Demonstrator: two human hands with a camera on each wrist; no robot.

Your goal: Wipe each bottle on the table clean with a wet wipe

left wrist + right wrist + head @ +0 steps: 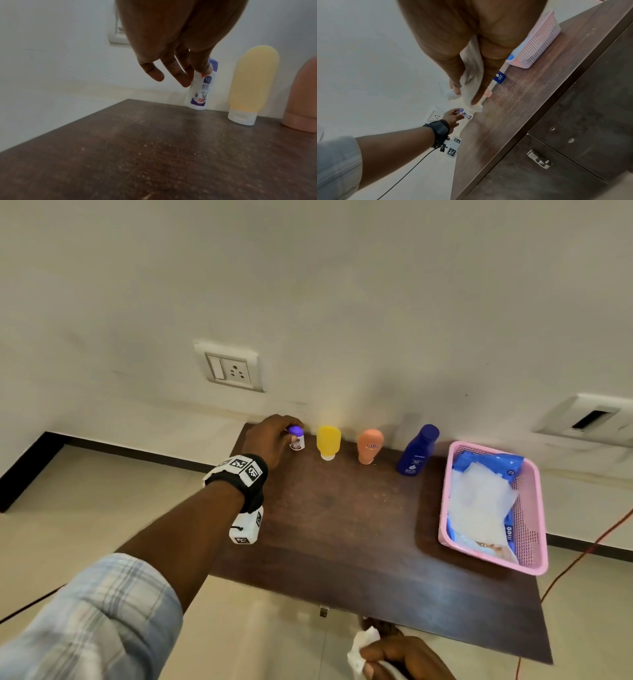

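The left arm reaches far across the counter (342,525) with its sleeve (85,618) pushed back above the forearm and a wrist strap (239,470) carrying printed markers. The left hand (270,440) sits at the far left corner, its fingers (202,65) pinched on the purple cap end of the white bottle (199,90); the other fingers hang loosely apart beside it. In the left wrist view that bottle tilts, its base at or just above the counter, I cannot tell which

Right of it, along the far edge by the wall, stand the yellow bottle (328,441) on its white cap, then the peach bottle (369,446) cap down, then the blue bottle (416,450) leaning a little. All three stand apart from one another

At the right side sits the pink basket (529,508), holding a blue wipes pack (486,463) with loose white sheets on top

The right hand (407,659) is at the near edge of the counter, low in the head view, its fingers closed around a crumpled white wipe (363,648); the right wrist view shows the wipe trailing down between thumb and fingers
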